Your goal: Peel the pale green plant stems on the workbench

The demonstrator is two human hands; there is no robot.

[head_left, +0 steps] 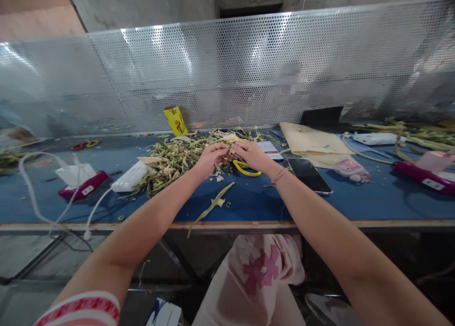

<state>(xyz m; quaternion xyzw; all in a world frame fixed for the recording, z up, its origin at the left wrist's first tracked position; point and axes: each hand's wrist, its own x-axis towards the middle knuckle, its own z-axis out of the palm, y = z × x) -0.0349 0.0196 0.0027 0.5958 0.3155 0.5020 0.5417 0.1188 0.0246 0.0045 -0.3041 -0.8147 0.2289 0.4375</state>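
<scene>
We pinch a stem [231, 151] between the fingertips of left hand [211, 159] and right hand [250, 154], mid-table, pile [170, 162] at 9 o'clock looks mostly unworked, few peelings [213, 205] at 6 o'clock, probably early.

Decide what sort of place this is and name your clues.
Probably a small workshop for hand-processing plants: a blue workbench, a perforated metal divider, and a heap of dried stems.

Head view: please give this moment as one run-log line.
left grip: shut on stalk | right grip: shut on stalk | nearby: stalk pile, yellow scissors, blue table
</scene>
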